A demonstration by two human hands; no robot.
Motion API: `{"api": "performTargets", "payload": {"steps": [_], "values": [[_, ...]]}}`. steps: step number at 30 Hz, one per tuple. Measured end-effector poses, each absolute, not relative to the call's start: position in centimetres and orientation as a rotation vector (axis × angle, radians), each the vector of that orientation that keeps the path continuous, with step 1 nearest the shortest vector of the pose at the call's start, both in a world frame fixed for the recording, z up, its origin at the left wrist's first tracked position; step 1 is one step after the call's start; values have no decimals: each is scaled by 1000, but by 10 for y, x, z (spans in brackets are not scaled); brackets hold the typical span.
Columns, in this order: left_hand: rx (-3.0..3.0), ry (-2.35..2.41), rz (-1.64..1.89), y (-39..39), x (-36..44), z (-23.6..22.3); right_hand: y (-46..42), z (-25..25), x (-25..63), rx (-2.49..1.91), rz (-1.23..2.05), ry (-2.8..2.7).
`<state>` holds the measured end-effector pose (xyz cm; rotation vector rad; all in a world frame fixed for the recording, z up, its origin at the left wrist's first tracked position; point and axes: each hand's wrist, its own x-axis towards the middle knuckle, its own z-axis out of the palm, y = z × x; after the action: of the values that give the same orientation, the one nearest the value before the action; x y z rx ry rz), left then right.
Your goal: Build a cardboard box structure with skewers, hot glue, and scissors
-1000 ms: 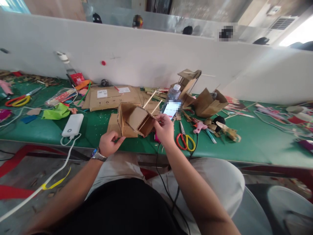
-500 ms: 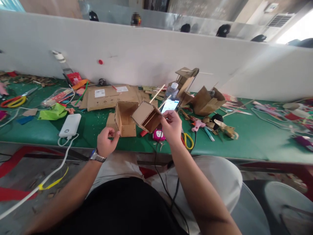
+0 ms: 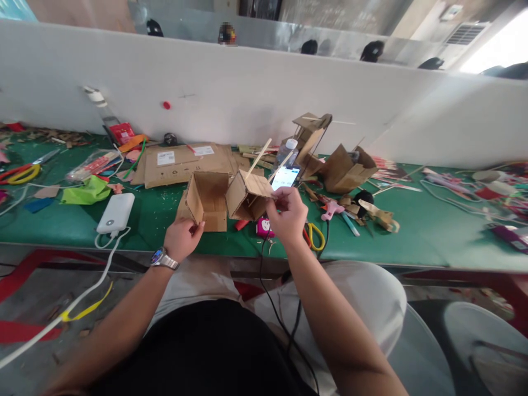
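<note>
In the head view, my right hand [image 3: 287, 213] pinches the right edge of a small cardboard box [image 3: 247, 195]. Its open side faces me, and two thin wooden sticks [image 3: 259, 158] rise from it. Just left of it stands a larger open cardboard box [image 3: 215, 201] on the green table. My left hand [image 3: 183, 237] is closed at this box's lower front corner, thumb and fingers on its edge; the fingertips are partly hidden. Behind my right hand a lit phone [image 3: 286, 177] leans near a clear bottle [image 3: 289, 151].
A white power bank [image 3: 116, 213] with a cable lies left on the green table [image 3: 416, 220]. Flat cardboard [image 3: 185, 165] lies behind the boxes. To the right are a pink glue gun [image 3: 332, 209], scissors [image 3: 315, 236] and a cardboard bin [image 3: 350, 169]. A black cable [image 3: 264, 275] hangs over the edge.
The small box has turned in my right hand, now more upright and beside the larger box. My left hand has closed in on the larger box's front corner, its wrist rotated.
</note>
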<state>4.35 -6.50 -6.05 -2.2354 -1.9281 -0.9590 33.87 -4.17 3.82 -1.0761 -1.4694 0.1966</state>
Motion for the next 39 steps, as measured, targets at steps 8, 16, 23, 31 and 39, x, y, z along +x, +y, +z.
{"api": "performTargets", "payload": {"steps": [8,16,23,31,39], "values": [[-2237,-1841,-1004,-72,41,-62,-43,33,336,-1102,134,-1514],[-2342,-1735,-885,-74,45,-61,-47,8,324,-965,-58,-1721],[-2436,-1731,-843,-72,44,-62,-36,-22,307,-1034,19,-1869],[-2440,-1786,-793,-72,46,-61,-34,-38,290,-1026,0,-1946],[-2426,-1778,-761,-73,46,-58,-31,-50,280,-1035,-4,-1999]]}}
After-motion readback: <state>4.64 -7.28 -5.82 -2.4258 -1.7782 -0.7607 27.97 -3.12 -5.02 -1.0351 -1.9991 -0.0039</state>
